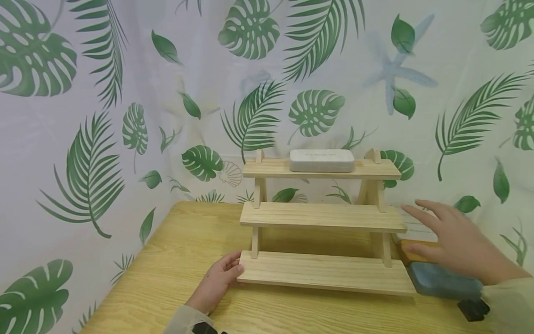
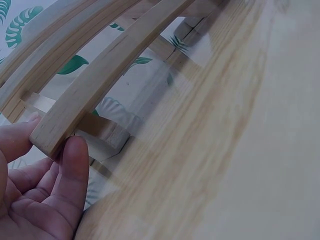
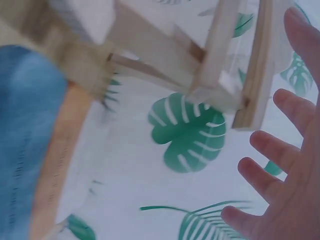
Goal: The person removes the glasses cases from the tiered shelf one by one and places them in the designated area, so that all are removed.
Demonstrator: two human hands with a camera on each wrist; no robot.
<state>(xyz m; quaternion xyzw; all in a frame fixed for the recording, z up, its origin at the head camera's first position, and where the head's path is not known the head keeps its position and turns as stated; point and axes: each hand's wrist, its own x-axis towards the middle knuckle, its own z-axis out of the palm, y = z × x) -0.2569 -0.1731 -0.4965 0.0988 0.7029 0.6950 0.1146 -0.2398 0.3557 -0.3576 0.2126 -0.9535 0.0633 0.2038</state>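
Note:
A three-tier wooden display shelf (image 1: pixel 325 215) stands on the table. My left hand (image 1: pixel 217 280) pinches the left end of its bottom board, and in the left wrist view the thumb and a finger are on either side of the board's corner (image 2: pixel 55 135). My right hand (image 1: pixel 456 236) hovers at the right of the shelf with fingers spread, holding nothing. Below it lie a blue case (image 1: pixel 444 280) and an orange case (image 1: pixel 417 250), with a white case (image 1: pixel 419 229) behind, partly hidden by the hand. Another white case (image 1: pixel 321 161) rests on the top board.
The wood-grain table (image 1: pixel 187 241) stretches left and in front of the shelf. A white curtain (image 1: pixel 267 69) printed with green leaves hangs close behind the shelf and along the left side.

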